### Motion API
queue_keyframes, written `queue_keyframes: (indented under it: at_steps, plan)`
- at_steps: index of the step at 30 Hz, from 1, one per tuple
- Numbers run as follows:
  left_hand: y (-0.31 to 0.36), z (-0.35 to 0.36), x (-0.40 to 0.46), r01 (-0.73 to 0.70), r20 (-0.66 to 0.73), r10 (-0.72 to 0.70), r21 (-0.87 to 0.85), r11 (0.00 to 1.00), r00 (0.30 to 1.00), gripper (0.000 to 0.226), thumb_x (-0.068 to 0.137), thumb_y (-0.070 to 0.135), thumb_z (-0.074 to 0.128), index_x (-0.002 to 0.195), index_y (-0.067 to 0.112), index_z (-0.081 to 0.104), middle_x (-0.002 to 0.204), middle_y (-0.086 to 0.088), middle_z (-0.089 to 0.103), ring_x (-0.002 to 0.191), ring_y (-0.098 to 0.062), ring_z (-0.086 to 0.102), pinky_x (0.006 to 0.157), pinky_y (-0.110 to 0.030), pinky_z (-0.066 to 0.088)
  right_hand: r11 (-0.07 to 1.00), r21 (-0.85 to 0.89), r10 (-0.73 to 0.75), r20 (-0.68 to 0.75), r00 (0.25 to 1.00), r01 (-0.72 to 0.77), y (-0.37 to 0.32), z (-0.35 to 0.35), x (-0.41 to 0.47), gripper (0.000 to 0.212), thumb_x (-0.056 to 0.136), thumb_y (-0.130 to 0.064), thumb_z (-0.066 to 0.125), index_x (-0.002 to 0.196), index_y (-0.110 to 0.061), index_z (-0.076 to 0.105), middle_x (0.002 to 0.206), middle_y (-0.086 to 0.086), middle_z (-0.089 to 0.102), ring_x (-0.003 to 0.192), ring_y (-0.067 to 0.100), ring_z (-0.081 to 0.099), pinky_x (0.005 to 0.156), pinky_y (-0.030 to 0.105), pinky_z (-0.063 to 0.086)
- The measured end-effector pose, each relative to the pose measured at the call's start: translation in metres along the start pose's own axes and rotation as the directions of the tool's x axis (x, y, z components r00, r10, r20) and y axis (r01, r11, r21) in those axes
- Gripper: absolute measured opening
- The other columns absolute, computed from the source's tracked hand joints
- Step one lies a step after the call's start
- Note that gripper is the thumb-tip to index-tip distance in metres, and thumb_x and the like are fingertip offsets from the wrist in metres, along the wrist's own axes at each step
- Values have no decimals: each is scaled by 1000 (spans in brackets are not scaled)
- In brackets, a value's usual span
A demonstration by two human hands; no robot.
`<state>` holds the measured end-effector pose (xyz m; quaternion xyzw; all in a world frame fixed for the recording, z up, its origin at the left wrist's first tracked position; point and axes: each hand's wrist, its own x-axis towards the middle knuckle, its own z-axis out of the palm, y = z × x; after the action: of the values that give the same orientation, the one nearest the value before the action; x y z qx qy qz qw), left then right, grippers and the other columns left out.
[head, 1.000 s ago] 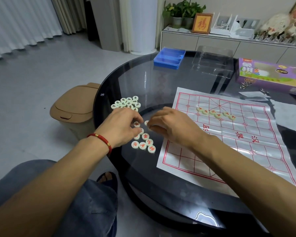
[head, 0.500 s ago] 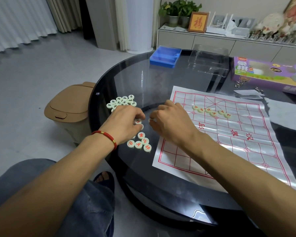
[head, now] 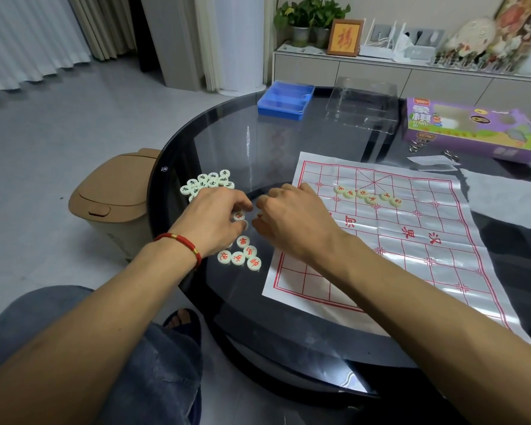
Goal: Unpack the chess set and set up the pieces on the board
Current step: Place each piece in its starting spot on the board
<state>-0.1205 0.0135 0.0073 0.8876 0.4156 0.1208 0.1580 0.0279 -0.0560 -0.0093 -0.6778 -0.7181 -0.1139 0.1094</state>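
Sorting red-lettered xiangqi pieces (head: 242, 251) on a round glass table (head: 215, 142) — left hand (head: 216, 214) and right hand (head: 292, 216) curl over them, grips hidden; six pieces (head: 368, 196) sit on the paper board (head: 411, 240) — black-lettered pieces (head: 207, 182) cluster nearby

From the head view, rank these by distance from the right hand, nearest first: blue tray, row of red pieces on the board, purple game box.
1. Row of red pieces, just right of the right hand, on the board.
2. Blue tray, beyond the hand at the table's far edge.
3. Purple game box, far right.
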Motion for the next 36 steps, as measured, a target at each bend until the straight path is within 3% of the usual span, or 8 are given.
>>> queue_keyframes:
  at_steps: [5,9,14,19,25,31,33,36]
  plan:
    - [-1,0,0,1,0,-1,-14,1000,1000,32,89,17,74,121,23,71,111,3,71,86,-6,56,84,-19,47,1000,26,-18,36,999,17,-1,-1,-2,27,102,-31,51,116,-14,65,112,7,67,99,25,62,90,38,48]
    - [1,1,0,-5,-6,5,-6,1000,1000,34,89,15,73,122,23,70,109,2,71,87,-8,56,85,-22,48,999,52,-8,43,999,6,1,-3,5,21,99,-25,53,105,-9,66,100,11,66,87,28,62,81,42,54]
    - [5,4,3,-21,10,21,-7,1000,1000,37,89,10,72,122,26,70,108,5,69,91,-8,59,85,-21,48,969,87,233,0,972,-232,69,-31,3,23,97,-27,56,97,-8,70,95,10,68,81,26,64,73,44,57]
    - [7,4,4,-26,36,27,-24,999,999,36,89,8,69,120,27,70,100,9,64,92,-8,59,87,-22,49,843,27,535,60,842,-538,165,-39,-42,24,97,-27,64,107,-7,74,102,15,75,82,29,70,80,47,61]
    - [8,4,2,-30,38,31,-27,999,999,34,91,9,69,119,27,70,101,10,63,95,-8,59,85,-22,48,770,-78,634,192,749,-633,198,-34,-72,26,95,-30,66,106,-9,75,99,13,74,82,29,66,79,39,58]
    - [6,2,1,-18,39,20,-29,999,999,36,91,10,69,123,26,69,105,10,63,95,-7,58,83,-20,47,832,60,554,-57,830,-551,169,-52,-57,23,100,-11,53,107,-5,73,103,16,74,83,31,69,80,44,60]
    - [6,2,1,-17,42,19,-45,999,999,39,91,10,69,126,26,67,103,11,62,92,-5,59,80,-17,45,886,157,445,-17,895,-437,135,-54,-46,22,100,-12,56,114,-8,71,109,12,73,91,27,69,84,43,60]
    - [6,2,1,-15,34,18,-78,997,999,45,89,10,70,130,28,63,104,11,64,86,-1,59,70,-10,41,936,296,166,98,981,-188,70,-47,-34,27,98,-18,60,125,-17,63,113,2,68,90,14,61,81,33,56]
